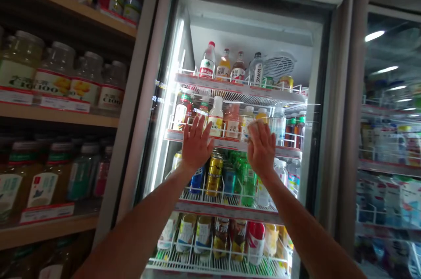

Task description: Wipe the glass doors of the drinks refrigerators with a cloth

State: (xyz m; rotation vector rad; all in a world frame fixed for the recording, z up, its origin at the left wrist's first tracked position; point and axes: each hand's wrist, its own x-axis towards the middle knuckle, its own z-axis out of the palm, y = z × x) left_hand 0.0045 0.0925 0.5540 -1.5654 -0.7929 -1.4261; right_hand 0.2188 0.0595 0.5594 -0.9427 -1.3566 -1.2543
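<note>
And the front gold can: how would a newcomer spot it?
Find the lit cooler, third shelf down. The gold can stands at the front, below and right of the left hand. Gold with dark markings, it stands out between a blue can and a teal can.

The left hand (pixel 196 146) and right hand (pixel 262 147) raised before a lit cooler (pixel 138 94).
Both hands are level with the cooler's second shelf (pixel 226 143) from the top, the left with fingers spread, the right with fingers closer together, its grip unclear. Inside the cooler: bottles (pixel 215 119) and cans (pixel 214 173). Left of the cooler: a stocked rack (pixel 66 117); right: a second cooler (pixel 391 166).
</note>
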